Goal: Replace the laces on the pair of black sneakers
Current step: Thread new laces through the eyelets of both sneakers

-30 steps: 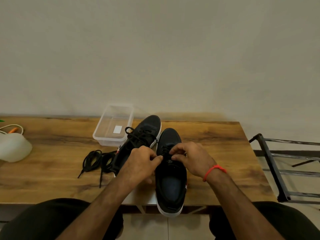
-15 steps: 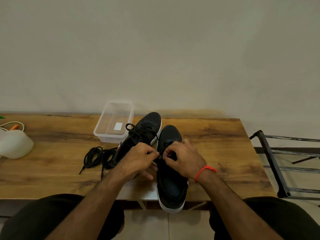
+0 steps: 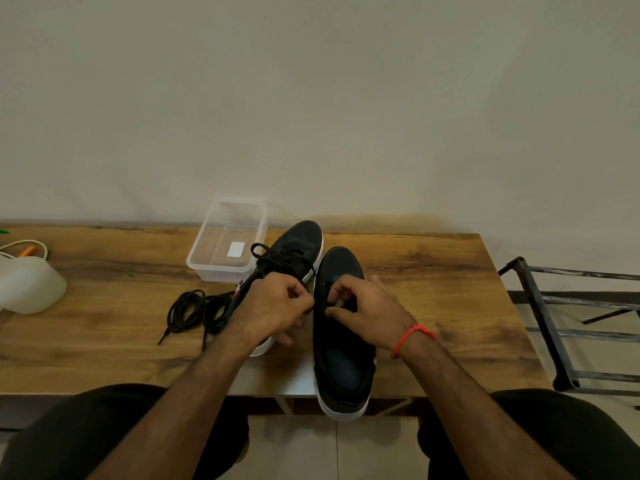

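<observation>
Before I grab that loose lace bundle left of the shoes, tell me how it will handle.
The lace bundle is probably floppy: it lies in slack coils with two ends trailing toward the table edge. It looks light, being thin cord. Lifted by one strand, it may well uncoil and dangle, since nothing visibly ties it.

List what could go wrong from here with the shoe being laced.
The near sneaker has its heel past the table edge, so tugging by the left hand and right hand could tip it off. The loose laces lie coiled beside the other sneaker and may tangle.
</observation>
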Demonstrator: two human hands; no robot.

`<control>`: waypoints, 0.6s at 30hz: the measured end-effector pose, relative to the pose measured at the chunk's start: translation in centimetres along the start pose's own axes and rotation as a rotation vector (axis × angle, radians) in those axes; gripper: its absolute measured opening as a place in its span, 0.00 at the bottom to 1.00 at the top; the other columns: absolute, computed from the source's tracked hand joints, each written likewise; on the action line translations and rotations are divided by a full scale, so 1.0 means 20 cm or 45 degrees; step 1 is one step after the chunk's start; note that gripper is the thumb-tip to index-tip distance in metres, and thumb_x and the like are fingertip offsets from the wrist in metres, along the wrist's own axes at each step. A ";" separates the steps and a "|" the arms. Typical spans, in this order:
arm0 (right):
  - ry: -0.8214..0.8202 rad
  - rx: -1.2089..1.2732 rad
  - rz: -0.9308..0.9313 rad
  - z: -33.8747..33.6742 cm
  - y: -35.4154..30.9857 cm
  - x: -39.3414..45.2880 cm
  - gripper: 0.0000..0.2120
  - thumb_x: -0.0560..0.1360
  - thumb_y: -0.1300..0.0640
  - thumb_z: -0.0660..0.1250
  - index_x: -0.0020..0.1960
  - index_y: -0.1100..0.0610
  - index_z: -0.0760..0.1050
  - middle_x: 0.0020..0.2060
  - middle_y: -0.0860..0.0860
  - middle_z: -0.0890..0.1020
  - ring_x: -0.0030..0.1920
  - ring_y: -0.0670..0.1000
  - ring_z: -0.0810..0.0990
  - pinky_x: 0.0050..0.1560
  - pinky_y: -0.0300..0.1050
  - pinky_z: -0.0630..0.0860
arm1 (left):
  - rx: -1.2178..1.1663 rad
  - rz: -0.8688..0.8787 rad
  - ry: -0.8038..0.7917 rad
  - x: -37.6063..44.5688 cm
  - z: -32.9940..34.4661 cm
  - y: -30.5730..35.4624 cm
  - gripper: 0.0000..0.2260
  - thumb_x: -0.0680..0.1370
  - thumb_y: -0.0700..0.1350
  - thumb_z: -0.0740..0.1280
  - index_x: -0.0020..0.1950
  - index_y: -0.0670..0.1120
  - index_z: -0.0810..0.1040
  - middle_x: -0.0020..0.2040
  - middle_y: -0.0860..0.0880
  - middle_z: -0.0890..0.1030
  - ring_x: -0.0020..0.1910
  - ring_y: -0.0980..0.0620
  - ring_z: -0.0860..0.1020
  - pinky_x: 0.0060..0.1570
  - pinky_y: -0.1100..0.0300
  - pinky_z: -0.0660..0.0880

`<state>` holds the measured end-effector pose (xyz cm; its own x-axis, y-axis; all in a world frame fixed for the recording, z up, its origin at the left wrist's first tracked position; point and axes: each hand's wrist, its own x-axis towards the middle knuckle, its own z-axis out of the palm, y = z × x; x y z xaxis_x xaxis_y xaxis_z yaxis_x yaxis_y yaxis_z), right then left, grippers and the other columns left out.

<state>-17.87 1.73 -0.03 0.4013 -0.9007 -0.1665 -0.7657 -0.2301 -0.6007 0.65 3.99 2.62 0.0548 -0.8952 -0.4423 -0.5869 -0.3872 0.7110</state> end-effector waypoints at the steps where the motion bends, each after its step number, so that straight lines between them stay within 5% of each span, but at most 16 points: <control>1: 0.007 0.026 -0.003 0.00 0.00 0.00 0.07 0.78 0.46 0.68 0.48 0.39 0.69 0.40 0.38 0.77 0.56 0.47 0.70 0.63 0.56 0.68 | 0.031 0.015 0.079 0.00 -0.03 0.00 0.04 0.82 0.48 0.67 0.51 0.48 0.79 0.46 0.49 0.83 0.40 0.54 0.84 0.34 0.56 0.84; 4: 0.031 0.087 0.015 -0.02 0.01 0.01 0.05 0.79 0.48 0.66 0.49 0.38 0.70 0.40 0.39 0.78 0.55 0.47 0.72 0.62 0.59 0.71 | -0.081 0.081 0.369 0.01 -0.15 -0.01 0.06 0.83 0.48 0.62 0.52 0.48 0.77 0.48 0.47 0.82 0.39 0.50 0.85 0.34 0.55 0.83; 6: 0.083 0.108 0.026 -0.02 0.01 0.02 0.07 0.79 0.48 0.65 0.46 0.36 0.71 0.41 0.39 0.79 0.54 0.49 0.75 0.61 0.61 0.73 | -0.494 0.104 0.537 0.03 -0.22 -0.02 0.10 0.84 0.46 0.58 0.54 0.43 0.76 0.50 0.43 0.83 0.42 0.46 0.85 0.35 0.56 0.82; 8: 0.127 0.124 0.037 -0.02 0.02 0.03 0.09 0.79 0.49 0.63 0.45 0.34 0.72 0.42 0.38 0.80 0.53 0.49 0.77 0.59 0.62 0.74 | -1.154 0.069 0.462 0.03 -0.29 0.01 0.13 0.83 0.44 0.54 0.50 0.37 0.75 0.43 0.43 0.82 0.38 0.45 0.84 0.36 0.57 0.82; 10: 0.185 0.152 0.048 -0.02 0.01 0.04 0.11 0.80 0.50 0.62 0.45 0.33 0.72 0.42 0.37 0.80 0.53 0.49 0.78 0.59 0.62 0.75 | -1.560 0.065 0.276 0.01 -0.31 0.03 0.10 0.82 0.43 0.55 0.43 0.44 0.70 0.30 0.49 0.71 0.25 0.53 0.73 0.28 0.61 0.75; 11: 0.219 0.160 0.055 -0.02 0.02 0.04 0.11 0.80 0.50 0.62 0.45 0.34 0.72 0.42 0.37 0.80 0.53 0.49 0.79 0.58 0.62 0.75 | -1.514 0.052 0.218 0.00 -0.30 0.04 0.09 0.82 0.44 0.56 0.42 0.47 0.68 0.28 0.52 0.66 0.22 0.56 0.65 0.22 0.63 0.67; 13: 0.291 0.172 0.082 -0.04 0.02 0.04 0.11 0.80 0.52 0.62 0.44 0.35 0.73 0.42 0.37 0.80 0.53 0.49 0.79 0.58 0.61 0.76 | -0.936 0.095 0.210 0.02 -0.23 0.03 0.09 0.83 0.46 0.59 0.44 0.48 0.73 0.29 0.53 0.67 0.23 0.57 0.63 0.22 0.65 0.60; 16: 0.350 0.200 0.124 -0.07 0.04 0.04 0.11 0.80 0.55 0.63 0.44 0.39 0.74 0.40 0.38 0.80 0.50 0.46 0.80 0.57 0.57 0.77 | 0.163 0.309 0.109 0.02 -0.06 -0.01 0.08 0.83 0.53 0.62 0.52 0.55 0.81 0.44 0.57 0.80 0.43 0.58 0.78 0.40 0.60 0.71; 18: 0.353 0.204 0.132 -0.08 0.05 0.04 0.10 0.81 0.56 0.63 0.46 0.42 0.76 0.40 0.38 0.80 0.49 0.44 0.80 0.56 0.55 0.79 | 0.378 0.291 -0.059 0.01 0.04 -0.02 0.07 0.82 0.55 0.64 0.53 0.55 0.80 0.47 0.57 0.80 0.47 0.59 0.78 0.46 0.59 0.73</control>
<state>-19.13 0.23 0.55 0.1564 -0.9873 -0.0271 -0.6976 -0.0910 -0.7107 0.31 4.19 1.79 -0.1378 -0.9375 -0.3196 -0.7889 -0.0912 0.6077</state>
